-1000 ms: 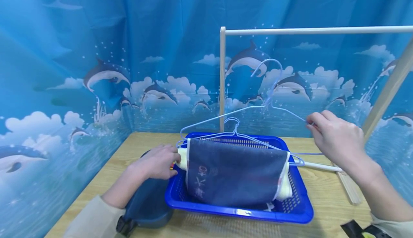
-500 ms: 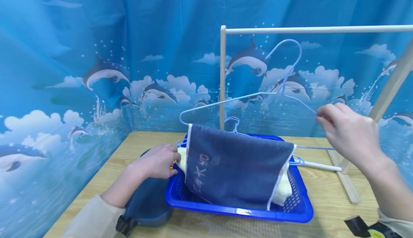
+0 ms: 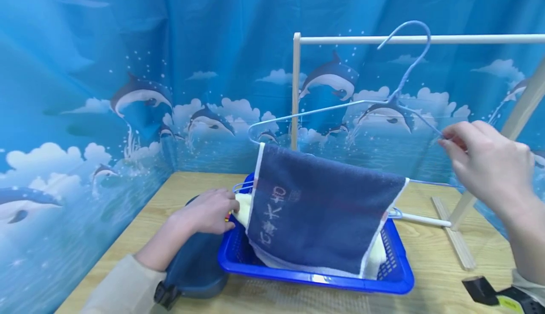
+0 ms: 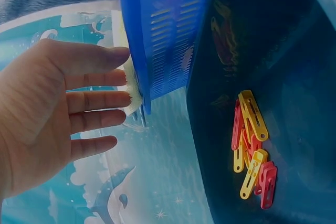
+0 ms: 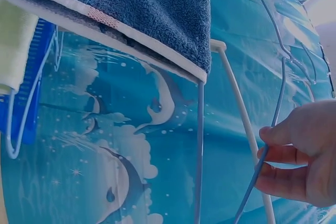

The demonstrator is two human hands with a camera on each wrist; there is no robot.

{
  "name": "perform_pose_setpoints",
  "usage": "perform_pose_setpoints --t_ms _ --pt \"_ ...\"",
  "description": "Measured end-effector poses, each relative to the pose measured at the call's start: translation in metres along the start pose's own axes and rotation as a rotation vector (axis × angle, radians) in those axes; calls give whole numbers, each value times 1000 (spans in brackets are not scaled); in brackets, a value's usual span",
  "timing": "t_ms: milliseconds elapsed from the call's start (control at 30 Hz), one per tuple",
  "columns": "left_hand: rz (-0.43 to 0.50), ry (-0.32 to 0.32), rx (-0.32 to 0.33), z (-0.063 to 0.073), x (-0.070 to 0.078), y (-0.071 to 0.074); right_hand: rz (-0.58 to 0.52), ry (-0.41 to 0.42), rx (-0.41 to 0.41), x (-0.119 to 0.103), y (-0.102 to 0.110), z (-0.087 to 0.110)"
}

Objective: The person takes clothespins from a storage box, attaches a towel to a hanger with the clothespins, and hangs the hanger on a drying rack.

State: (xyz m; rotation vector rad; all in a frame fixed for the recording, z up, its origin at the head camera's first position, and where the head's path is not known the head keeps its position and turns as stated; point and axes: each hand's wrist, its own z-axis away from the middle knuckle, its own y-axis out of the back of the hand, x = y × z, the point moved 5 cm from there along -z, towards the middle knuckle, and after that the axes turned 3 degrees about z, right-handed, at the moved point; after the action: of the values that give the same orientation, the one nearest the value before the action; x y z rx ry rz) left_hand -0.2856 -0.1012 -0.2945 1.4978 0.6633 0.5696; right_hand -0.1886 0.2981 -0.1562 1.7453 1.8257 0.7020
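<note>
My right hand (image 3: 489,155) pinches the sloping right arm of a light blue wire hanger (image 3: 328,109) between thumb and fingers. Over the hanger's lower bar drapes a dark navy towel (image 3: 323,210) with white edging, its lower part still overlapping the basket in the head view. The blue basket (image 3: 315,280) holds a pale yellow towel (image 3: 242,207), mostly hidden behind the navy one. Beside the basket's left rim is my left hand (image 4: 58,93), fingers straight, fingertips right at the yellow towel.
A dark blue bin (image 3: 197,266) stands left of the basket, with several red and yellow clips (image 4: 252,150) inside. Behind and right rises a drying rack with a white rail (image 3: 468,39) and wooden posts (image 3: 295,91). Dolphin-print curtain (image 3: 213,44) backs the wooden table (image 3: 426,257).
My right hand has lifted the hanger up and to the right, drawing the navy towel higher out of the basket. The hanger's hook now overlaps the rail. My left hand has stayed put.
</note>
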Motion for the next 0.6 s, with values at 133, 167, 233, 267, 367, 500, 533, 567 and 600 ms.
perform_pose_setpoints --t_ms 133,167,233,267,367,500,533,567,600 --pt "-3 -10 -2 -2 0 1 -10 -4 44 5 6 -1" --pt "0 -9 -3 -2 0 1 -15 -6 51 6 7 -1" --pt "5 -8 -5 -3 0 1 -24 -11 54 8 8 -1" --pt "13 -7 -3 -3 0 1 -24 -15 50 9 8 -1" --pt "59 -7 21 -4 -3 2 -26 -28 16 12 6 0" --pt "100 4 111 -4 -11 5 -15 -23 -9 13 3 3" --pt "102 19 133 -4 -14 5 -11 -21 -13 12 2 4" --pt "94 37 154 -4 -18 5 -9 -21 -17 12 1 5" --pt "89 58 171 -4 -22 4 -7 -19 -18 12 0 5"
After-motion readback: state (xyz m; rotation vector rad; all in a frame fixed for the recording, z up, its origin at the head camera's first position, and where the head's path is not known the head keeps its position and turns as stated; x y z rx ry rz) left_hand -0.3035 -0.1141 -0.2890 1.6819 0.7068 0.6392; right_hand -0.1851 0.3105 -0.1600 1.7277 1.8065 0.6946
